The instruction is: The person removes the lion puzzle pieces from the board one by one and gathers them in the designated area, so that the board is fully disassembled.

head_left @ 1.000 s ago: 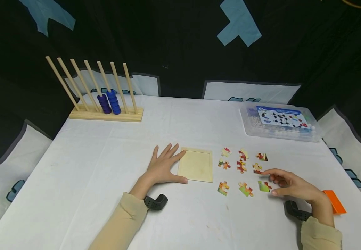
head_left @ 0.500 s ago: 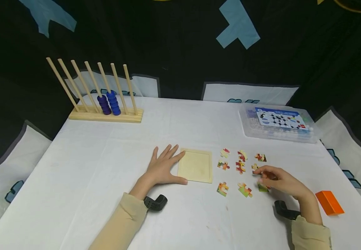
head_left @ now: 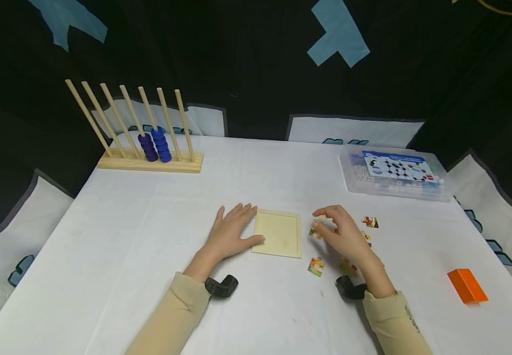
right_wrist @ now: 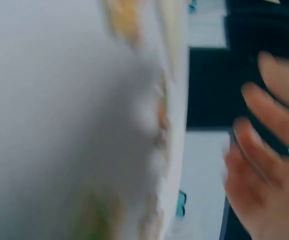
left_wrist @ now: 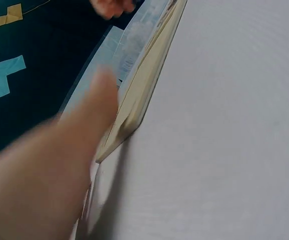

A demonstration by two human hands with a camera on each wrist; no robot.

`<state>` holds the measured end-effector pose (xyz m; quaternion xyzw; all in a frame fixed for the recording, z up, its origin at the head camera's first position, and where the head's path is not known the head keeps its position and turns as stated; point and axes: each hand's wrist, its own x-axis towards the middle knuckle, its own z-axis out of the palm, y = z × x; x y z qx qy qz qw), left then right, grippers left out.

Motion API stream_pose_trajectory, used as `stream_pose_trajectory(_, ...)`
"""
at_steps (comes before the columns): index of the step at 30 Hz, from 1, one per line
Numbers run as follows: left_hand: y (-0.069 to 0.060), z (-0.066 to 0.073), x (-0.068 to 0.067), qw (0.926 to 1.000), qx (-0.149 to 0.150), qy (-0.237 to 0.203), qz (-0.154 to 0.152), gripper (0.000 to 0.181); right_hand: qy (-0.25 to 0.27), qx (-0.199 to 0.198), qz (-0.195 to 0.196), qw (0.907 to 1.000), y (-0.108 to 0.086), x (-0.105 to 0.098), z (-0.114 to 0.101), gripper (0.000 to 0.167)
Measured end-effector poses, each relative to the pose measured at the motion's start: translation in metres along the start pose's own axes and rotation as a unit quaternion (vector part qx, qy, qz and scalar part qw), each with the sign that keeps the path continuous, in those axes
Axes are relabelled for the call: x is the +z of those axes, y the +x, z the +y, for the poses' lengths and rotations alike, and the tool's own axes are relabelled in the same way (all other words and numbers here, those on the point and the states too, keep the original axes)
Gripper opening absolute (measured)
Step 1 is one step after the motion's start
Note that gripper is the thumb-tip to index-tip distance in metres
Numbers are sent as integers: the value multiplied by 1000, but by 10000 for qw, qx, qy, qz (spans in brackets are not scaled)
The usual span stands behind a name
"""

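Note:
A square pale wooden puzzle tray (head_left: 278,234) lies flat in the middle of the table. My left hand (head_left: 226,234) rests at its left side with fingers extended, the thumb over the tray's left edge; that edge also shows in the left wrist view beside the blurred thumb (left_wrist: 92,107). Over the jigsaw pieces to the right hovers my right hand (head_left: 344,236), thumb and forefinger bent but apart, nothing visible between them. Below it lies a jigsaw piece (head_left: 316,266); another piece (head_left: 370,222) is at the upper right. The hand and forearm hide several pieces.
A wooden bead rack (head_left: 149,165) with purple and blue beads stands at the back left. A clear plastic box (head_left: 397,190) with a blue label sits at the back right. An orange block (head_left: 467,286) lies at the right. Dark cloth hangs behind the table.
My right hand has moved left from the right-hand column of pieces to above the left and middle ones. The left hand's fingers have drawn slightly closer together, its thumb shifting up the tray edge.

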<state>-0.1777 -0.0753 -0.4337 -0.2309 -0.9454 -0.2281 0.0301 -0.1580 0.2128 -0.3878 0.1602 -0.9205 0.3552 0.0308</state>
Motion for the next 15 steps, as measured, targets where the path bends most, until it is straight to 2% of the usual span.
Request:
stream_pose_trajectory(2,1,-1,-1,9982,-10,54,591,72,-423,9,404,9983,1,5,-3,40)
stream_pose_trajectory(4,2,-2,-4,9933,-92,206,1132,66,-860,79,700,9938,1,9,-5,50)
stream_pose_trajectory(6,1,-3,-5,9888,-277,369,1421,63,-1225,233,791,9890,0,10,-5,60)
stream_pose_trajectory(8,0,-5,-6,9866,-533,554,1440,62,-1508,404,746,9849,-1,11,-5,67)
stream_pose_trajectory(12,-3,-8,-6,9856,-967,761,1157,65,-1840,619,615,9790,0,13,-5,75)
stream_pose_trajectory(15,-4,-9,-7,9849,-1169,790,1005,67,-1965,629,616,9765,2,13,-4,78)
